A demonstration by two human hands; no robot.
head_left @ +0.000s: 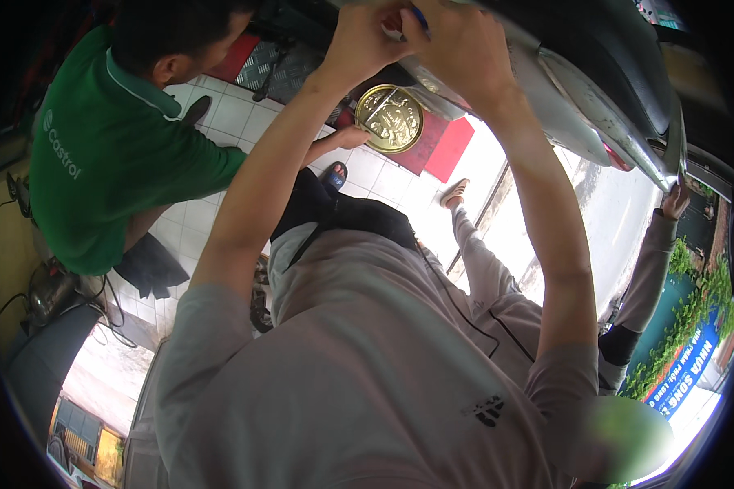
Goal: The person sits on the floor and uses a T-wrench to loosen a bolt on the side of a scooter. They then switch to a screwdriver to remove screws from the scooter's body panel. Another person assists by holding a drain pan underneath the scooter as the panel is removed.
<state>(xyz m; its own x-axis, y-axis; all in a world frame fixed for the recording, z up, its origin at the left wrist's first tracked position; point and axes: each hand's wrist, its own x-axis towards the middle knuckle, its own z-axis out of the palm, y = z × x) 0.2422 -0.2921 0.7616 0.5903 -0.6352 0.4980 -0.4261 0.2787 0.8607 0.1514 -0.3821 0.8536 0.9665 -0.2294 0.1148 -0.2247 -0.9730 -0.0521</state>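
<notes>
My arms are raised, and both hands meet at the top edge, beside the underside of a grey and black scooter (563, 98). My left hand (365, 39) is closed, thumb and fingers pinching near a small part with a bit of blue showing; its kind cannot be made out. My right hand (465, 53) is closed against the same spot, its back toward me, and its fingertips are mostly hidden. Below them a co-worker's hand (353, 136) touches the rim of a round gold tray (417, 104) with a shiny, uneven surface.
A co-worker in a green shirt (98, 163) leans in from the left. Another person's hand (674, 201) grips the scooter's end at the right. A red mat (451, 149) and a ridged metal plate (259, 69) lie by the white tiled floor (367, 169). Cables (110, 306) hang at the lower left.
</notes>
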